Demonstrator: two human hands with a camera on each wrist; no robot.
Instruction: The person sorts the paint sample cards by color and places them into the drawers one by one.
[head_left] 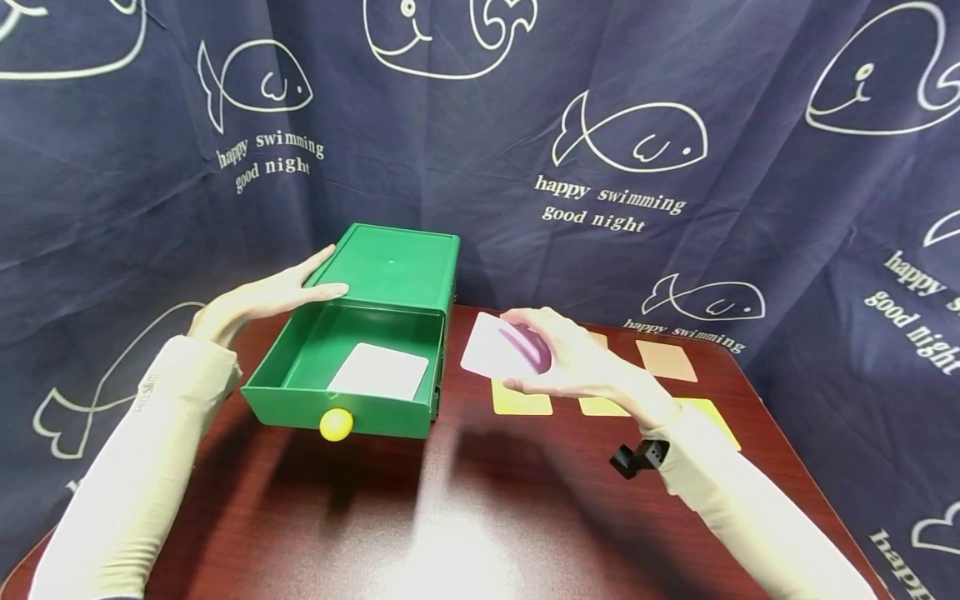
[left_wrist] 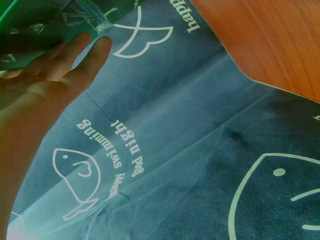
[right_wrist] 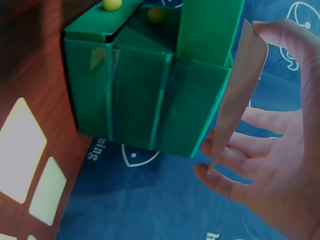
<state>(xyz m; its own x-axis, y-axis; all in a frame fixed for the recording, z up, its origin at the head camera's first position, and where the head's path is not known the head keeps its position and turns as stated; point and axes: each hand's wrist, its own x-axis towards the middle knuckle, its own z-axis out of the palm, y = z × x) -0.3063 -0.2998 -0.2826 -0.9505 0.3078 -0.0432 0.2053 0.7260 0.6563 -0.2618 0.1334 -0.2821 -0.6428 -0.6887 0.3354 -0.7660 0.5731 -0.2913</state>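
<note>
Dark navy fabric (head_left: 480, 158) hangs behind and on both sides of the tabletop (head_left: 375, 533), with soft vertical folds. It carries white fish outlines (head_left: 637, 137), the words "happy swimming good night" (head_left: 611, 202) and, along the top of the head view, 3 larger curved drawings. The tabletop is glossy reddish-brown with rounded far-right corner, dark shadows and 1 bright white glare (head_left: 450, 554) near the front.

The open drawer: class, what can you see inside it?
A white card lies in the drawer. Anything under the card is covered, and the cabinet top may hide things farther back.
</note>
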